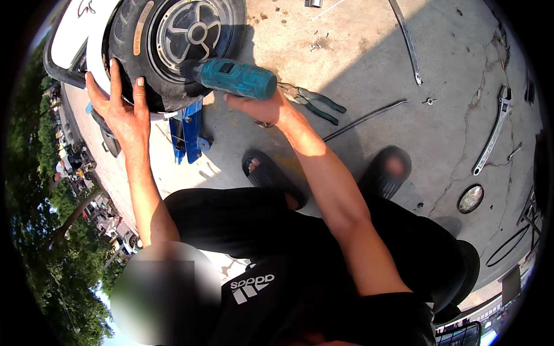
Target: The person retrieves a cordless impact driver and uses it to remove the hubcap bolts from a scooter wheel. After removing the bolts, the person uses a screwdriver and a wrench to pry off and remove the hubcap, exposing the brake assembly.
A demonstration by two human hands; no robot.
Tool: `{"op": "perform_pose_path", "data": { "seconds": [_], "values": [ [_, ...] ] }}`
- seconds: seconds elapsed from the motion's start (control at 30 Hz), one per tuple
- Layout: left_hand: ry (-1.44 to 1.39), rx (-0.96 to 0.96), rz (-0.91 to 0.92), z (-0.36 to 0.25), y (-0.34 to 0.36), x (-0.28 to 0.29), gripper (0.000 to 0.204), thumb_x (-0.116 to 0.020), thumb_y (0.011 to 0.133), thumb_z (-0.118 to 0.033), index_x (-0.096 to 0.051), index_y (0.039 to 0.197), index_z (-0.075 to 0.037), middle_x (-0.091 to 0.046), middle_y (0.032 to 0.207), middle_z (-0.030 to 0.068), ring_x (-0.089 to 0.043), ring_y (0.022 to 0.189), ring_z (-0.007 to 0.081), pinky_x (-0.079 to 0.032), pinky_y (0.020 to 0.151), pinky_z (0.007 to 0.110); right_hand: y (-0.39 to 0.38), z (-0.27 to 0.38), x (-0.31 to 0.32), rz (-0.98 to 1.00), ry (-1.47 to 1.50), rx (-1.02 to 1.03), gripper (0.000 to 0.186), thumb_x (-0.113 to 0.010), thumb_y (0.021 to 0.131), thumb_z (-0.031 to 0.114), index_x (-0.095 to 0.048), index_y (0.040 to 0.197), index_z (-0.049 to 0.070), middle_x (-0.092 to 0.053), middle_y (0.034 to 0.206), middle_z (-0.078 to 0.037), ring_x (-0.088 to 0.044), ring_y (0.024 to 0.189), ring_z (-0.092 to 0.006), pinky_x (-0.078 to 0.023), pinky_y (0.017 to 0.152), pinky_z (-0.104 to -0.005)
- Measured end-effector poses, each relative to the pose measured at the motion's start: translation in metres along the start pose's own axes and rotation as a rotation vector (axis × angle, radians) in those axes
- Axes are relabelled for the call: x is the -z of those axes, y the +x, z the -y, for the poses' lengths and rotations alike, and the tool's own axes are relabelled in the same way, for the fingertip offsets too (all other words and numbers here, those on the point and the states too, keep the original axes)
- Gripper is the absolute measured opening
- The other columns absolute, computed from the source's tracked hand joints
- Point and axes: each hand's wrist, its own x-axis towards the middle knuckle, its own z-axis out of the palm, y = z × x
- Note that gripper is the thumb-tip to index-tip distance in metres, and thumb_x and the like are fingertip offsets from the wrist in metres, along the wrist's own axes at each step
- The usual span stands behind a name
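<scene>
My right hand (264, 108) is wrapped round a teal cordless impact driver (239, 79), whose body lies level across the picture. Its dark nose points left at the lower rim of a scooter wheel (173, 36); whether the bit sits on a fastener cannot be made out. The wheel has a black tyre (128, 34) and a grey spoked hub. At the tyre's lower left, my left hand (128, 118) spreads its fingers over the tyre and the edge of the white body panel (98, 55), gripping nothing. A blue jack (195, 130) stands below the wheel.
Pliers with green handles (323, 106) lie right of the driver, beside a long dark bar (366, 120). Farther off are a flat metal bar (408, 46), a wing nut (429, 101), an adjustable wrench (492, 135) and small screws (315, 46). My sandalled feet stand on the concrete.
</scene>
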Motion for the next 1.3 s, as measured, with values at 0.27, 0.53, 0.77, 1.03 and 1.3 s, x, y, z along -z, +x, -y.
{"op": "perform_pose_path", "data": {
  "seconds": [0.27,0.53,0.77,1.03,1.3],
  "values": [
    [-0.015,-0.032,-0.033,-0.001,0.001,0.000,0.055,-0.076,0.091,-0.027,-0.059,0.143,-0.020,-0.027,0.158,0.0291,-0.030,0.147,0.0447,-0.027,0.118,0.053,-0.003,0.013,0.003,0.077,0.005,-0.187,0.036,-0.074,0.084,0.019,-0.070,0.118,0.008,-0.075,0.111,-0.009,-0.070,0.099,-0.0166,-0.055,0.089,-0.0333],
    [-0.028,-0.025,-0.029,-0.003,0.000,0.000,0.055,-0.076,0.090,-0.026,-0.060,0.142,-0.021,-0.028,0.158,0.0289,-0.030,0.146,0.0446,-0.028,0.118,0.052,-0.006,0.020,0.006,0.109,0.024,-0.249,0.039,-0.074,0.086,0.019,-0.067,0.124,0.010,-0.073,0.118,-0.008,-0.069,0.103,-0.0174,-0.054,0.091,-0.0341],
    [-0.049,-0.022,-0.022,0.002,0.000,0.000,0.056,-0.077,0.089,-0.026,-0.060,0.142,-0.022,-0.025,0.159,0.0288,-0.026,0.148,0.0453,-0.026,0.119,0.053,-0.006,0.015,0.003,0.032,-0.016,-0.231,0.020,-0.075,0.088,0.016,-0.069,0.102,0.003,-0.069,0.079,-0.003,-0.063,0.064,-0.0108,-0.052,0.063,-0.0298],
    [-0.032,-0.022,-0.021,0.005,-0.003,0.003,0.055,-0.078,0.087,-0.020,-0.062,0.139,-0.018,-0.026,0.158,0.0291,-0.025,0.148,0.0475,-0.027,0.118,0.055,-0.004,0.010,0.002,0.054,0.104,-0.163,0.011,-0.073,0.087,0.009,-0.069,0.095,0.003,-0.066,0.074,-0.003,-0.062,0.064,-0.0109,-0.051,0.061,-0.0296],
    [-0.036,-0.043,-0.026,0.005,-0.002,0.004,0.057,-0.080,0.084,-0.019,-0.062,0.139,-0.016,-0.028,0.157,0.0307,-0.027,0.146,0.0485,-0.028,0.117,0.053,-0.006,0.015,0.003,0.048,0.124,-0.140,0.006,-0.069,0.090,0.008,-0.067,0.092,0.003,-0.062,0.070,-0.001,-0.058,0.061,-0.0103,-0.049,0.059,-0.0298]
  ]
}}
